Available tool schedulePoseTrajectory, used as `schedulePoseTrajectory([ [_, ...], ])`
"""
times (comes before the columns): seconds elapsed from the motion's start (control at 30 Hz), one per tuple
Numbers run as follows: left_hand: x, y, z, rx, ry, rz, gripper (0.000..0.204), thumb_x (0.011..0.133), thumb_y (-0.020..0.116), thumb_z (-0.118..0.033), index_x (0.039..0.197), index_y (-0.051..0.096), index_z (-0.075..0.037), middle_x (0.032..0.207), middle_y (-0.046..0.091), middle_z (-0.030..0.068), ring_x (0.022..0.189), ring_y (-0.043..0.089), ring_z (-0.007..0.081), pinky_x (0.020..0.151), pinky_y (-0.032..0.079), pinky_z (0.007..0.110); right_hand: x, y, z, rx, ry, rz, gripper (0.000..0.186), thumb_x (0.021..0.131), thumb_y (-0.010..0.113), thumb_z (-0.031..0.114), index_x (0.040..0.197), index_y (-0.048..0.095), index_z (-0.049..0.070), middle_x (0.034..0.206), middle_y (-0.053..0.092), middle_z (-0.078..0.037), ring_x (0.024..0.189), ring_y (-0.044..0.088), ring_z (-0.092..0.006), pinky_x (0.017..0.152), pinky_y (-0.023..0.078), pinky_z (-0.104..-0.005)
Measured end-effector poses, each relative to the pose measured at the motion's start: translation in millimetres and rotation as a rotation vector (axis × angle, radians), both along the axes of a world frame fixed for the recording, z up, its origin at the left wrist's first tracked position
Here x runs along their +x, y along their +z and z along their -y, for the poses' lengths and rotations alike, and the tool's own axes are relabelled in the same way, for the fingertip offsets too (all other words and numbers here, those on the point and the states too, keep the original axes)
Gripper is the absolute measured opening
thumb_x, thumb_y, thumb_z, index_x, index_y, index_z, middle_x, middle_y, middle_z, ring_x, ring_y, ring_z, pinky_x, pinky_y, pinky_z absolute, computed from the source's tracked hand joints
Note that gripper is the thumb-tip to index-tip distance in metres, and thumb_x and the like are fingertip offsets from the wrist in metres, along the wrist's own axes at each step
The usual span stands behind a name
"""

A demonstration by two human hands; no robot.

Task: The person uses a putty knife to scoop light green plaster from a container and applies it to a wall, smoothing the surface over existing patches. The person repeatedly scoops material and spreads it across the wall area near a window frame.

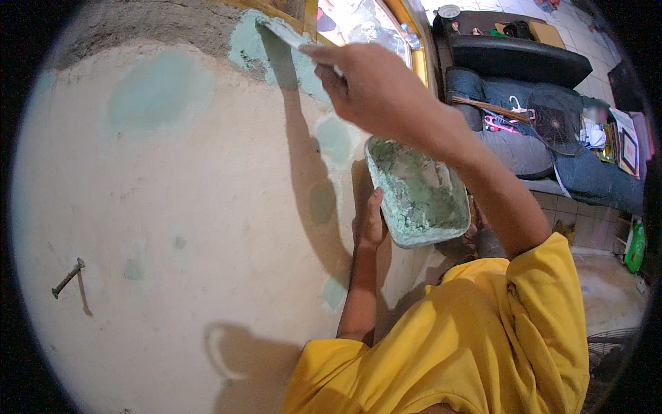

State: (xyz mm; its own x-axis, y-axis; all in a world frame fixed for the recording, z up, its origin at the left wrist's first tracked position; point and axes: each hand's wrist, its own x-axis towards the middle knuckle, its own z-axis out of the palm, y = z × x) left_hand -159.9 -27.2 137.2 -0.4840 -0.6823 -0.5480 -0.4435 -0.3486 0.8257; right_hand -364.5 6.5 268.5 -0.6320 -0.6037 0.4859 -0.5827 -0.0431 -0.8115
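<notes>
My right hand [358, 83] is closed round the handle of a putty knife [283, 31], whose blade lies against a patch of wet green putty [247, 48] at the top of the wall, beside a yellow wooden frame. My left hand [372, 219] grips the left side of a rectangular plastic tub [418, 241], its fingers partly hidden beneath. Green putty [420, 217] smears the tub's inside and lies thickest toward its near end. The tub is tilted, with its open side toward me.
The pale wall [207, 207] carries several green filled patches [162, 90] and rough bare cement [138, 24] along its top. A large nail [67, 278] sticks out at left. To the right, a dark sofa [496, 162] holds a fan [555, 125], hangers and clothes. A green bottle [634, 247] stands beyond.
</notes>
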Motion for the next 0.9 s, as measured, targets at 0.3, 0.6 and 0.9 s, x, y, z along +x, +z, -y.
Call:
schedulePoseTrajectory([
  [0.3,9,-27,15,0.021,-0.044,-0.113,0.074,0.086,0.046,-0.052,0.133,0.036,0.005,0.131,0.045,0.0146,0.116,0.045,0.0251,0.100,0.033,0.033,65,3,-32,0.210,0.145,0.003,0.054,0.080,0.053,0.008,0.131,0.037,0.002,0.073,0.058,-0.019,0.066,0.060,-0.0352,0.057,0.048,-0.0443],
  [0.6,12,-34,10,0.048,-0.132,-0.198,0.071,0.088,0.044,-0.052,0.134,0.036,0.002,0.132,0.044,0.0114,0.117,0.044,0.0243,0.101,0.032,0.032,-20,17,-26,0.057,-0.078,-0.043,0.020,0.072,0.055,0.011,0.084,0.064,-0.002,0.073,0.062,-0.025,0.068,0.063,-0.0394,0.065,0.052,-0.0461],
  [0.9,12,-28,13,0.059,-0.172,-0.180,0.059,0.093,0.039,-0.043,0.131,0.042,0.003,0.133,0.043,0.0103,0.119,0.041,0.0198,0.103,0.026,0.031,-2,33,-2,0.223,-0.033,-0.178,0.029,0.089,0.049,0.010,0.113,0.061,0.002,0.076,0.066,-0.018,0.061,0.064,-0.0230,0.061,0.052,-0.0344],
])
